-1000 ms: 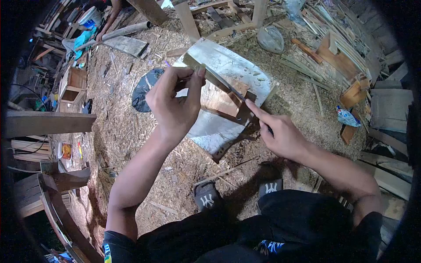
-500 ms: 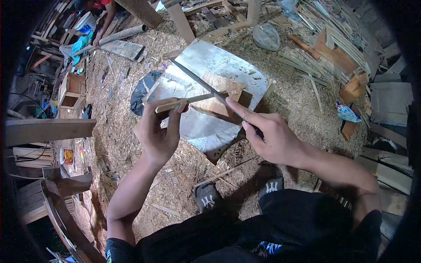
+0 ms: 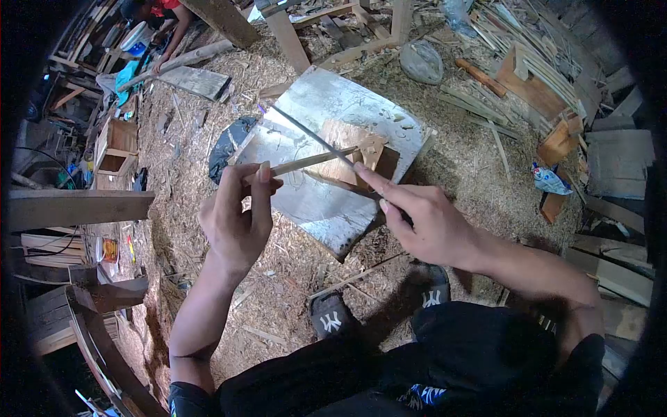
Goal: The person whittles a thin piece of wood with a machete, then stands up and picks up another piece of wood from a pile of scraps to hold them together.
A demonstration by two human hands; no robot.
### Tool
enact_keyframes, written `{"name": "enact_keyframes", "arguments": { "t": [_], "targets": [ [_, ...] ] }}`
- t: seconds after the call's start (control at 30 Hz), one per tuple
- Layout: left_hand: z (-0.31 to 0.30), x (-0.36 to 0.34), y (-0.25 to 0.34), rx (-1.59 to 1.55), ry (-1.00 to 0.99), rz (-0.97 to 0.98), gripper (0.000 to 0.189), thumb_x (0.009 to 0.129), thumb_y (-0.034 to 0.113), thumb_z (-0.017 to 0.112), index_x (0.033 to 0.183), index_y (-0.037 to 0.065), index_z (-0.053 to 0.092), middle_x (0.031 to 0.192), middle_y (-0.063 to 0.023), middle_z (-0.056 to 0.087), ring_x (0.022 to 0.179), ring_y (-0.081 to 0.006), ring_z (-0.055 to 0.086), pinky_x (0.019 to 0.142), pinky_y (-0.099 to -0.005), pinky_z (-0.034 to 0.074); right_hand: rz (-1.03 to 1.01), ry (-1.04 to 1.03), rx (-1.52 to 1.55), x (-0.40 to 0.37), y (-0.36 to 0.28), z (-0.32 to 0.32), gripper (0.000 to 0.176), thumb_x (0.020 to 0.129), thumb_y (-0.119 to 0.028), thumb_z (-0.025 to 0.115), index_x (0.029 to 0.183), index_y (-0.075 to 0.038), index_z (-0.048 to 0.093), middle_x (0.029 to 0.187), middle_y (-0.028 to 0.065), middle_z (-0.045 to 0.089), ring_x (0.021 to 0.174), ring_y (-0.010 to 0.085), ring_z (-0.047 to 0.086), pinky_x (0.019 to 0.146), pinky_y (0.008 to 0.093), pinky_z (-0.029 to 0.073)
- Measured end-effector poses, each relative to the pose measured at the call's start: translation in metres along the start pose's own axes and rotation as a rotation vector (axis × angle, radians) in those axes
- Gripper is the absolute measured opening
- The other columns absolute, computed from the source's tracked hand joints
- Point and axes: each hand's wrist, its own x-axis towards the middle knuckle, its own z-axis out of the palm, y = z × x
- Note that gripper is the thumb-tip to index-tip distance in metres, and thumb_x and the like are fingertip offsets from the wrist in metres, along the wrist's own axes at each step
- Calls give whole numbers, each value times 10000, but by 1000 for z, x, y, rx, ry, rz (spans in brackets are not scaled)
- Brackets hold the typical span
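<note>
My left hand (image 3: 240, 215) pinches the near end of a thin wooden strip (image 3: 309, 162) between thumb and fingers. The strip's far end reaches over a wooden block (image 3: 340, 149). My right hand (image 3: 427, 219) is closed round the lower end of a long, narrow metal file (image 3: 306, 129), index finger stretched along it. The file crosses the strip near its far end; whether they touch is hard to tell. Under both lies a pale, scuffed board (image 3: 326, 222) forming a low work surface. The file's handle is hidden in my palm.
Wood shavings (image 3: 486, 208) cover the ground around my sandals (image 3: 333, 316). A person (image 3: 163, 35) at the upper left has a hand at a long pole (image 3: 187, 59). Stacked wood strips (image 3: 542, 55) lie upper right, near a plastic bag (image 3: 422, 61). A beam (image 3: 80, 208) juts in from the left.
My left hand has shifted slightly left and its thumb is raised along the strip. The file has slid back toward me, its tip lower. The person at upper left has leaned further into view.
</note>
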Motion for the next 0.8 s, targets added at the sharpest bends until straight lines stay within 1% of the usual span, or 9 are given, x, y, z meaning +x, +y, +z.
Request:
{"name": "enact_keyframes", "arguments": {
  "t": [0.03, 0.13, 0.27, 0.47, 0.53, 0.63, 0.67, 0.77, 0.8],
  "targets": [
    [0, 0, 2, 1, 0, 0, 16, 980, -11, 599, 969, -23, 598, 760, -96, 749, 692, -173, 760, 568, -275, 575, -16, 5, -1, 0, -2, 3, 648, 927, 40, 568, 1545, -62, 402, 693, 152, 582, 524, 218, 549, 554, 368, 474],
    [-1, 0, 9, 48, -87, -48, 136, 980, 40, 622, 927, 9, 500, 726, -94, 736, 622, -209, 745, 498, -286, 542, -107, 19, -51, 1, -5, 13, 694, 899, 50, 588, 1553, -54, 382, 688, 126, 567, 518, 223, 556, 533, 384, 500],
    [-2, 3, 24, 7, -117, -127, 125, 985, 33, 605, 948, 7, 489, 700, -100, 724, 592, -208, 735, 470, -288, 527, -155, -19, -163, 0, -9, 13, 750, 915, -10, 583, 1596, -106, 285, 700, 129, 573, 513, 259, 615, 476, 388, 544],
    [-6, 2, 31, -6, -201, -170, 130, 995, 31, 585, 932, 14, 474, 665, -93, 703, 568, -209, 728, 453, -292, 525, -119, -59, -259, -9, 11, 18, 764, 911, -17, 569, 1603, -120, 263, 732, 147, 593, 543, 292, 646, 523, 406, 594],
    [-5, 1, 29, -36, -187, -210, 130, 994, 29, 585, 926, 16, 474, 647, -80, 691, 558, -204, 724, 444, -291, 520, 7, -42, -336, -9, 23, 13, 791, 908, -17, 567, 1613, -127, 228, 724, 150, 590, 574, 314, 661, 550, 433, 601],
    [-3, 2, 32, -47, -165, -177, 132, 992, 28, 586, 919, 18, 475, 622, -67, 673, 552, -197, 722, 444, -290, 518, -12, -69, -254, -11, 14, 6, 823, 893, -12, 578, 1618, -129, 207, 720, 147, 587, 584, 320, 663, 560, 443, 602],
    [-3, 2, 33, -50, -169, -185, 132, 992, 28, 586, 919, 18, 475, 622, -67, 673, 552, -197, 722, 444, -290, 518, -91, -40, -246, -11, 8, 7, 840, 875, -5, 592, 1616, -127, 214, 715, 140, 584, 577, 321, 660, 557, 444, 601],
    [-4, 2, 32, -22, -191, -177, 135, 992, 25, 583, 913, 18, 474, 613, -62, 663, 539, -190, 715, 442, -292, 519, -155, -48, -257, -12, 4, 13, 855, 862, -1, 601, 1615, -131, 215, 713, 142, 581, 590, 330, 662, 578, 444, 603],
    [-4, 1, 31, -48, -185, -209, 136, 991, 24, 584, 912, 17, 473, 615, -66, 663, 530, -188, 711, 437, -293, 513, -95, -17, -251, -13, 16, 22, 836, 867, 6, 594, 1610, -130, 234, 704, 146, 574, 595, 342, 661, 582, 445, 600]
  ]
}}
